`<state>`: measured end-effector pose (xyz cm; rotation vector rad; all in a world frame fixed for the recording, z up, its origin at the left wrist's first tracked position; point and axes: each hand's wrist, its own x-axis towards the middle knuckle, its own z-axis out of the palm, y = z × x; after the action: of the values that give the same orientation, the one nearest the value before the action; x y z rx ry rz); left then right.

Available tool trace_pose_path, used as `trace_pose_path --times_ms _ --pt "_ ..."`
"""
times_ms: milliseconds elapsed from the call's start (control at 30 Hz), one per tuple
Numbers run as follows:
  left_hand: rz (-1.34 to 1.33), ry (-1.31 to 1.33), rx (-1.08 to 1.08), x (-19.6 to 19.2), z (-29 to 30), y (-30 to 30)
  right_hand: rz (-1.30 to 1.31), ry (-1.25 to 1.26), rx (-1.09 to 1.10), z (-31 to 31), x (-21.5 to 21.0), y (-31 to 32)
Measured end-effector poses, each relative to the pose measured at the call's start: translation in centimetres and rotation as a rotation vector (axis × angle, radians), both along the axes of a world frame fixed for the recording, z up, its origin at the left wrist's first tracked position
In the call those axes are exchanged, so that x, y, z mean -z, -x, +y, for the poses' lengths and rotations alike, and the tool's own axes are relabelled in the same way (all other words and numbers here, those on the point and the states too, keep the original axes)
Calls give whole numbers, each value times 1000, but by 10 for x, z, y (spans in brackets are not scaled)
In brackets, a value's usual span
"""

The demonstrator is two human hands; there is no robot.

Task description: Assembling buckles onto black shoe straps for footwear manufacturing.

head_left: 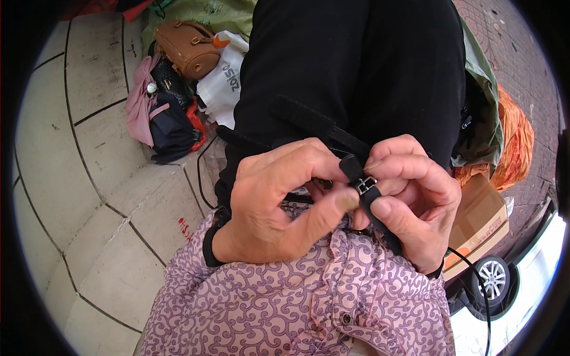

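Above my lap I hold a narrow black strap (380, 218) with a small silver buckle (366, 185). My left hand (279, 204) is closed, its thumb and forefinger at the strap's end beside the buckle. On the other side of the buckle, my right hand (421, 199) pinches the strap between thumb and fingers. A wider, fuzzy black band (303, 115) lies across my dark trousers just beyond the hands. Whether it joins the strap is hidden by my fingers.
To the left, a brown handbag (187, 50), a white bag (224, 83) and a dark folded bundle (172, 127) rest on pale tiled steps (98, 154). At right are an orange sack (513, 142), a cardboard box (481, 216) and a white car (534, 285). A black cable (484, 291) runs nearby.
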<state>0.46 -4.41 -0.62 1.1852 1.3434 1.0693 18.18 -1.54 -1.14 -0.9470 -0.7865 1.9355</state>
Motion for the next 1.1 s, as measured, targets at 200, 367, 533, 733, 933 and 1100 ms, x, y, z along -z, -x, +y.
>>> trace_pose_path --times_ms 200,367,533,733,933,1100 --pt "27 -60 47 6 4 4 -34 -34 -46 0 1 0" --pt "-46 -32 -22 7 3 -1 -21 -56 -21 1 3 1" --pt "-224 147 -72 -2 7 -1 -15 -69 -24 2 5 2" --pt "-147 274 -98 -12 7 1 -29 -97 -73 1 3 4" --pt "-212 407 -90 -14 11 7 -182 -251 -88 2 2 7" --pt "-237 374 -116 -16 9 7 -394 -593 -5 4 -1 12"
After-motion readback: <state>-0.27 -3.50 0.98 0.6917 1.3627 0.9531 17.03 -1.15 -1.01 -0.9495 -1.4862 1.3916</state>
